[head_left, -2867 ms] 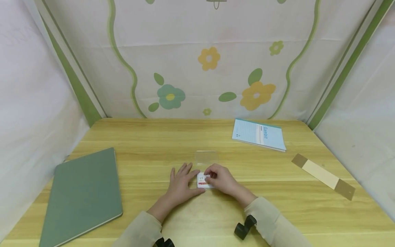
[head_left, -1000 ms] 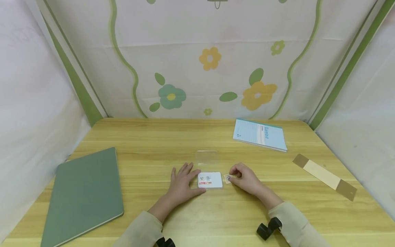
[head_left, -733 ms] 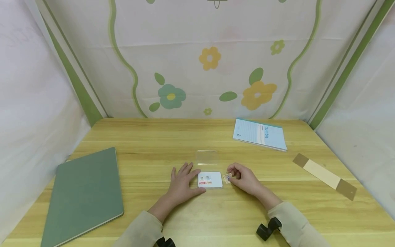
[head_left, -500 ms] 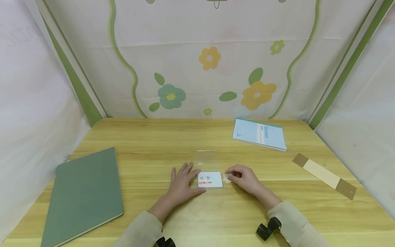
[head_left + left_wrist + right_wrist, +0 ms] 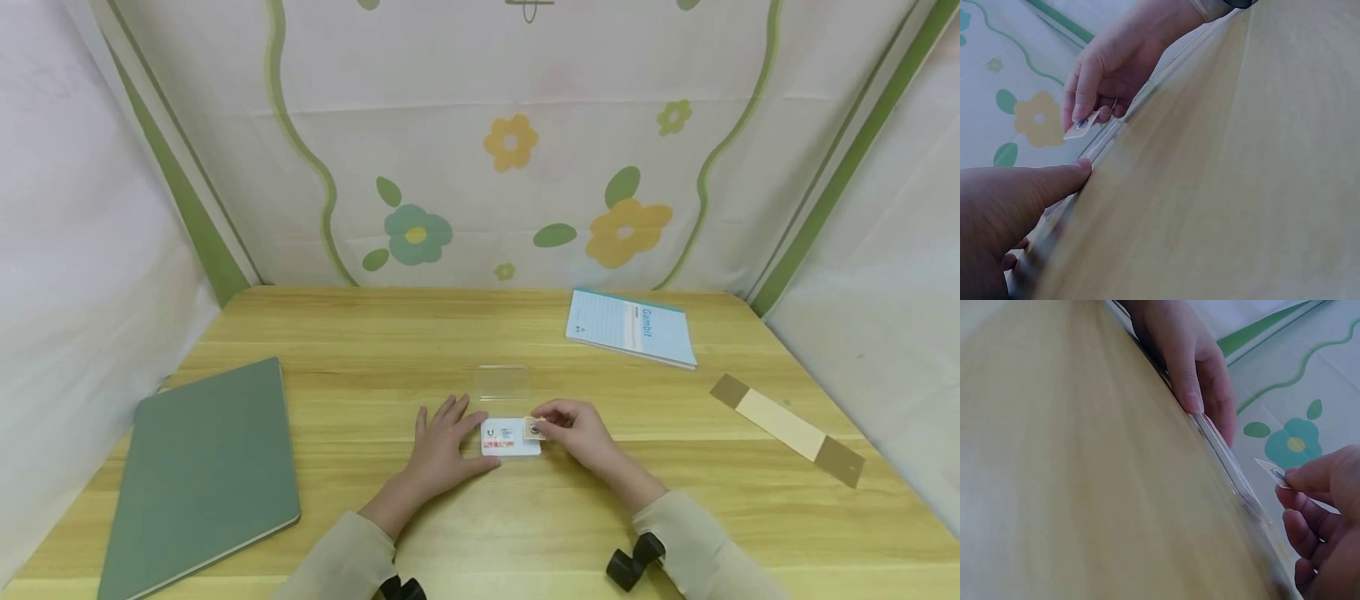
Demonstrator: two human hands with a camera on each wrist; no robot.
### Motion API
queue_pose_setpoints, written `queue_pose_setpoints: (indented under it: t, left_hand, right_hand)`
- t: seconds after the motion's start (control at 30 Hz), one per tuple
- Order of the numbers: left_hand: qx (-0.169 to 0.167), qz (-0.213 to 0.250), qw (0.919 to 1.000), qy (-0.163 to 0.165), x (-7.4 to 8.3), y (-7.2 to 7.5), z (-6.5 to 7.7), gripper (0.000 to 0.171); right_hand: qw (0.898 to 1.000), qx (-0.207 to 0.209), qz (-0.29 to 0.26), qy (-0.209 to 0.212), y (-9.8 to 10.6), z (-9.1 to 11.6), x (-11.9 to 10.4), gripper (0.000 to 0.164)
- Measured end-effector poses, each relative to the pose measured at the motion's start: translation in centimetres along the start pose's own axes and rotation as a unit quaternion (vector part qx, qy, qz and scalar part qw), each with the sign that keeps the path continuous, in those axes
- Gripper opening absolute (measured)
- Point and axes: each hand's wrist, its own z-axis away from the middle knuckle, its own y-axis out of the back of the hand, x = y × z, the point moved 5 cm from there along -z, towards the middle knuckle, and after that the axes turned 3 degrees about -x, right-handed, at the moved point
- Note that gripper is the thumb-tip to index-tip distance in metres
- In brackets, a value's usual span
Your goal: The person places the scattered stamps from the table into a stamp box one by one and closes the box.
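A white card with a logo and a red strip lies flat in a thin clear plastic case. The left hand holds that case at its left end, thumb on the near edge and index finger on the far corner, other fingers spread on the table. Between thumb and index finger the right hand pinches a small square paper piece, cream-edged with a dark round print. In both wrist views this square is raised and tilted, apart from the card. The right hand's other fingers are curled.
Just beyond the card lies a clear plastic lid. A green folder is at the left. A light blue notebook sits at the back right, with a brown-and-cream strip nearer the right edge.
The right hand has moved left from the card, where the small square was near the table, and now has it over the card's right end. The left hand has stayed still.
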Motion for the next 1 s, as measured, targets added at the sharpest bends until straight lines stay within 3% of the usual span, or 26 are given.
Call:
queue_pose_setpoints:
  t: [0.27, 0.67, 0.9, 1.0]
  left_hand:
    - [0.0, -0.003, 1.0, -0.002, -0.1, -0.1, -0.1, 0.063]
    - [-0.001, 0.0, 1.0, 0.0, -0.2, -0.2, -0.1, 0.063]
    - [-0.006, -0.002, 1.0, 0.004, -0.3, -0.3, -0.2, 0.063]
    - [-0.009, -0.003, 0.9999, 0.006, -0.3, -0.2, -0.2, 0.063]
  right_hand:
    - [1.0, -0.015, 0.004, 0.002, -1.1, 0.6, -2.3, 0.01]
    - [1.0, -0.015, 0.012, 0.012, -1.3, -0.1, 0.7, 0.007]
    - [0.999, -0.015, 0.038, 0.013, -1.4, 0.0, 0.6, 0.008]
    - [0.999, -0.011, 0.049, 0.013, -1.4, 0.4, -0.9, 0.009]
